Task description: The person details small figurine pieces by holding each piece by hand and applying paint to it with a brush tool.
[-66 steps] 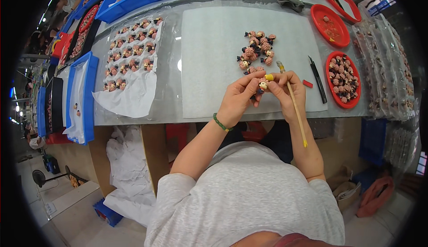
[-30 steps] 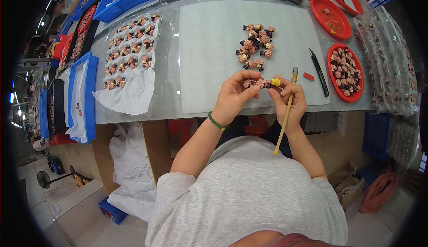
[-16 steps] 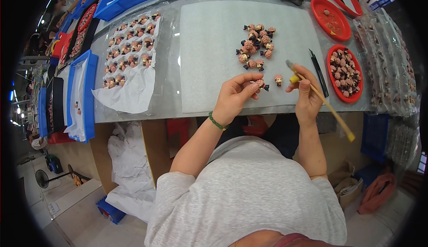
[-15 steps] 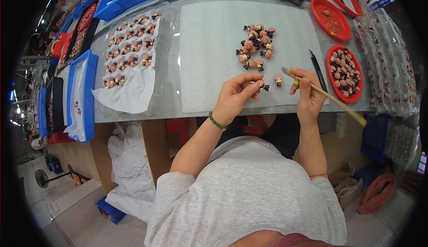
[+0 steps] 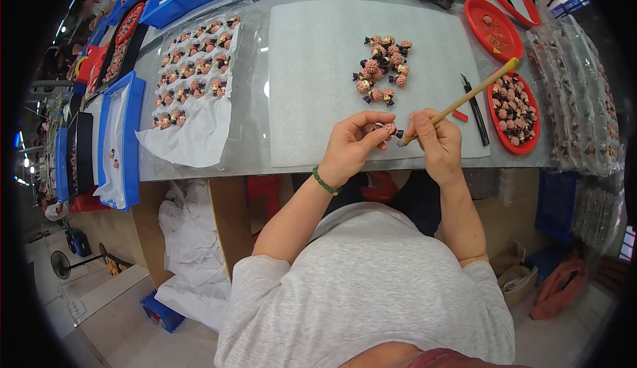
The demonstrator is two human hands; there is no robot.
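My left hand [image 5: 350,146], with a green beaded bracelet at its wrist, pinches a small figurine [image 5: 391,129] with pink curly hair and a dark base. In my right hand [image 5: 440,147] is a brush [image 5: 472,93] with a pale wooden handle. Its lower tip is at the figurine's dark end; whether they touch I cannot tell. The handle slants up to the right. Beyond my hands, a cluster of similar figurines [image 5: 374,69] lies on a white sheet [image 5: 312,69].
Right of the sheet lie black pen-like tools [image 5: 480,122] and a red tray [image 5: 537,119] full of small pink-haired pieces. Another red tray [image 5: 474,29] stands behind it. Figurines sit in rows on a white-lined tray [image 5: 199,149] at left, beside a blue tray [image 5: 135,122].
My right hand has moved left to the held figurine and swung the brush, so its far end now points up right. The single figurine on the sheet is no longer visible.
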